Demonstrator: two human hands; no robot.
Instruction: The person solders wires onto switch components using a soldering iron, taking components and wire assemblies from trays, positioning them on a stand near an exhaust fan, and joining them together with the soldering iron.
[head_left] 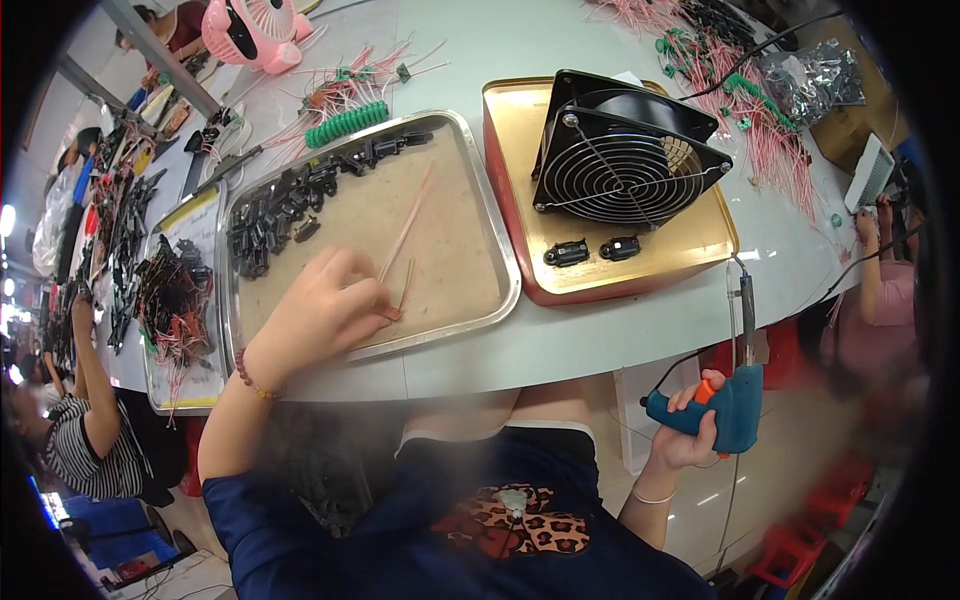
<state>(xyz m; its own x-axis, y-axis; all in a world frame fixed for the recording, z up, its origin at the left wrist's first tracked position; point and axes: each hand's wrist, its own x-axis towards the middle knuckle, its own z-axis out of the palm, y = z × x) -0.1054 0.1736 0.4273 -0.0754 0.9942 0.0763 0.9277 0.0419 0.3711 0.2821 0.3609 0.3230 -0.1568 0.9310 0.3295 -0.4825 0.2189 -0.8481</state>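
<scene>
My left hand point(335, 305) reaches over the near part of a metal-rimmed tray point(498, 235), its fingers pinched together. Thin pinkish strands point(408, 220) run up from the fingers across the tray's tan surface; whether they are wires or sticks is unclear. Many small black plastic parts point(285, 200) lie along the tray's far and left sides. At the right, below the table edge, my right hand point(690, 425) is wrapped round a teal soldering gun point(738, 410) with an orange trigger. Its metal tip points up toward the table.
A black fan point(625, 185) stands on a gold-coloured tin lid point(680, 255), with two black parts point(567, 253) in front. Pink-wired bundles point(350, 115) lie behind the tray. Dark cable pieces point(175, 290) fill a tray at left. A pink fan point(255, 30) stands farther back. Other people work at both sides.
</scene>
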